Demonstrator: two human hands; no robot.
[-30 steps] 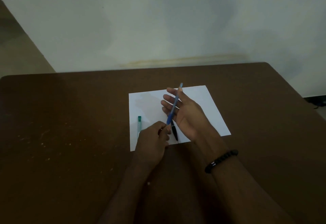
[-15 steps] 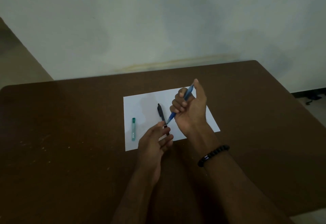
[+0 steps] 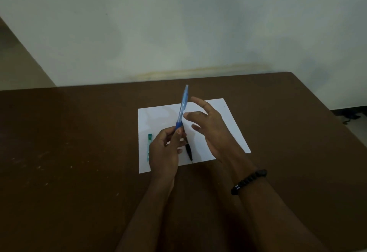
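Observation:
A white sheet of paper (image 3: 156, 118) lies on the brown table (image 3: 79, 152). My left hand (image 3: 165, 150) pinches the lower, dark-blue grip end of a blue pen (image 3: 182, 105), which points up and away above the sheet. My right hand (image 3: 208, 128) hovers just right of the pen with its fingers spread and holds nothing. A black pen (image 3: 189, 150) lies on the paper between my hands, partly hidden by my left hand. A green pen (image 3: 149, 146) lies along the paper's left edge.
A pale wall (image 3: 178, 33) rises right behind the table's far edge. The table's right edge (image 3: 325, 108) drops to a floor with dark cables (image 3: 349, 116). A black bead bracelet (image 3: 248, 181) sits on my right wrist.
The blue pen has passed from my right hand to my left, and my right hand has opened. The black pen that my left hand held now lies on the paper.

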